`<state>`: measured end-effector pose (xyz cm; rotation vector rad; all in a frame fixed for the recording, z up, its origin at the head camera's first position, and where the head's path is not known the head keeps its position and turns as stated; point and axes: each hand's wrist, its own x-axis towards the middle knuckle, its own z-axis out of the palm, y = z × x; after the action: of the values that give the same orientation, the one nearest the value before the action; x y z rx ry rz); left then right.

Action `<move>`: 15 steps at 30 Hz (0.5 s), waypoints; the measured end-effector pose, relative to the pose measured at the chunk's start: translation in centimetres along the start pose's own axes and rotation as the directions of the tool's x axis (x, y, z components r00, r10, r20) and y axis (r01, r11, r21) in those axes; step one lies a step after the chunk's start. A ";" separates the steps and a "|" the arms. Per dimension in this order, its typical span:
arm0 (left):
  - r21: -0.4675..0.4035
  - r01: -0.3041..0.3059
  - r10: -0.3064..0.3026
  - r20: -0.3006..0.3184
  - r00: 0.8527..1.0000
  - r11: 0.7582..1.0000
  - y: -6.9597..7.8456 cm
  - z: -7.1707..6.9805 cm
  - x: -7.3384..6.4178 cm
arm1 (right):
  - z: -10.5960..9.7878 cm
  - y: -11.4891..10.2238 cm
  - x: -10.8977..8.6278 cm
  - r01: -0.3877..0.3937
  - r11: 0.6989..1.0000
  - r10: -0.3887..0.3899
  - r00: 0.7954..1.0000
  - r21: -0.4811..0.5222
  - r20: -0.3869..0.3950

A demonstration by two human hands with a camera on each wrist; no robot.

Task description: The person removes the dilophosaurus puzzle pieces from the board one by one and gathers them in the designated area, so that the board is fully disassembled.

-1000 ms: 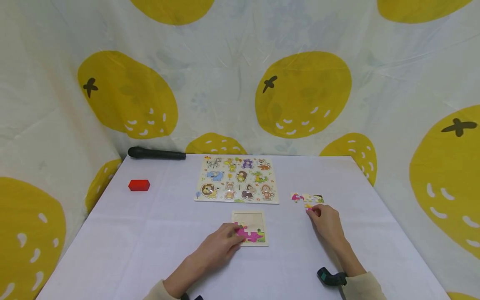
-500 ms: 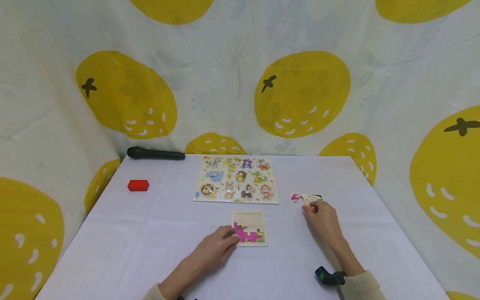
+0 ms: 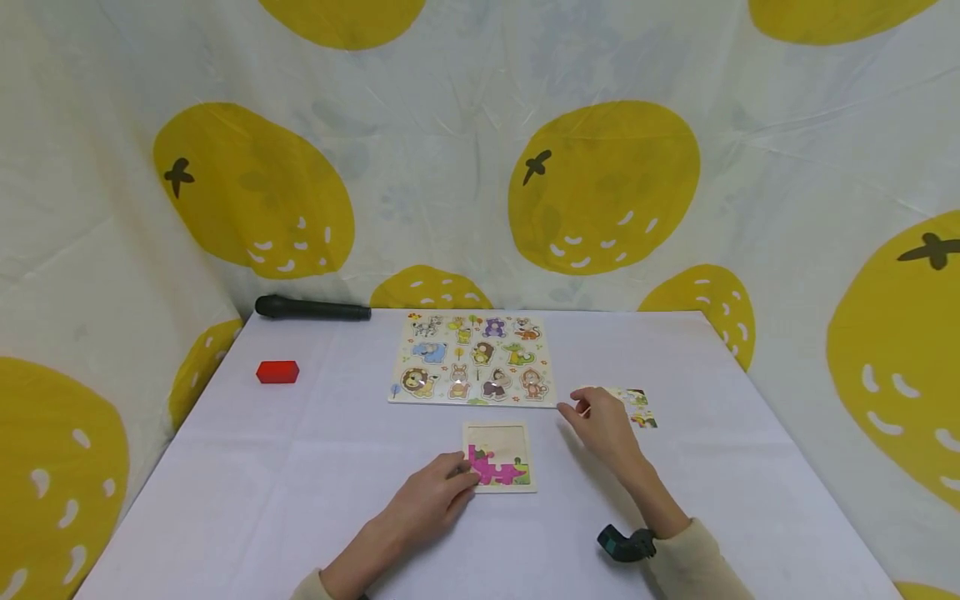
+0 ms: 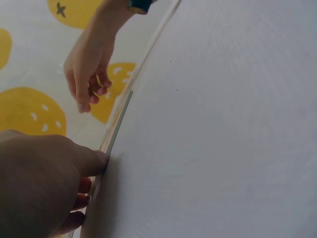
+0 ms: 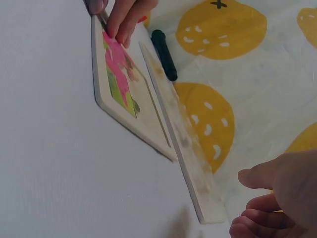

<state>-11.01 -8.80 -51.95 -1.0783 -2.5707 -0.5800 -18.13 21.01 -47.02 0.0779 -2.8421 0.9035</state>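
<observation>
A small square wooden jigsaw tray (image 3: 497,437) lies near the table's middle, pink and green pieces (image 3: 501,474) filling its lower part. My left hand (image 3: 431,493) grips the tray's left edge, with fingertips over the pink pieces and thumb at the rim in the right wrist view. To the right, my right hand (image 3: 606,427) hovers beside the loose jigsaw pieces (image 3: 642,417), partly hiding them. In the right wrist view its thumb stands apart from loosely bent fingers (image 5: 262,218), with nothing between them.
Behind the tray lies a larger animal puzzle board (image 3: 474,361). A red block (image 3: 277,372) is at the table's left, and a black microphone (image 3: 312,308) lies along the back edge. A curtain with yellow fruit (image 3: 606,190) hangs behind.
My right hand has moved left across the loose pieces, and a piece that was by its fingertips now lies farther right. My left hand drew back slightly, staying at the tray's edge.
</observation>
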 end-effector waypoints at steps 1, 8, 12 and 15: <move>0.001 -0.006 0.006 -0.010 1.000 1.000 0.0 0.0 0.0 | 0.3 -0.4 0.0 0.007 1.000 -0.007 1.000 0.009 0.009; 0.000 -0.022 0.022 -0.010 1.000 1.000 -0.2 0.1 0.0 | 2.6 -2.3 -0.1 0.053 0.997 -0.057 0.996 0.051 0.073; 0.009 -0.001 0.001 0.030 1.000 1.000 0.0 -0.1 0.1 | 3.8 -3.3 -0.5 0.073 0.995 -0.080 0.992 0.066 0.102; 0.017 -0.002 0.001 0.026 1.000 1.000 0.0 -0.2 0.1 | 4.6 -4.1 -1.0 0.084 0.993 -0.095 0.987 0.084 0.132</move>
<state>-11.08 -8.83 -51.71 -1.0891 -2.5917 -0.5470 -17.38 15.04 -48.59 0.2855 -2.8988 1.0271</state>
